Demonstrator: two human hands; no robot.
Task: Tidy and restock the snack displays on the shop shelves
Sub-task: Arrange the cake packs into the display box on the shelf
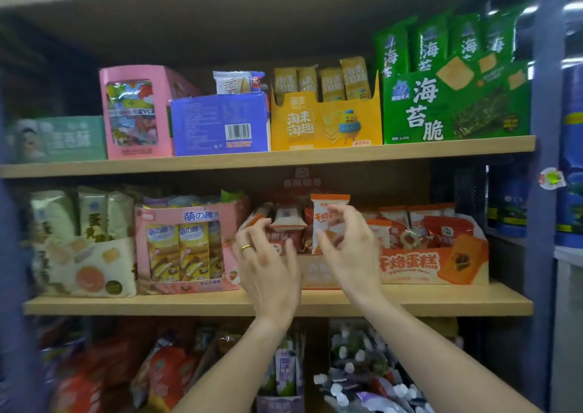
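Note:
My right hand (350,248) pinches an upright orange-and-white snack packet (326,214) above a red display box (310,270) on the middle shelf. My left hand (268,261), with a gold ring, reaches beside it. Its fingers are loosely curled near the red and white packets (285,220) in that box, and I cannot tell whether they touch. To the right stands an orange cake display box (435,264) filled with similar orange-and-white packets (394,217).
The middle shelf (126,304) also carries a pink biscuit-stick box (186,245) and a cream box (88,267). Above stand green seaweed (454,103), yellow (325,122), blue (220,125) and pink (135,113) boxes. Loose packets fill the bottom shelf. A blue post (542,192) edges the right.

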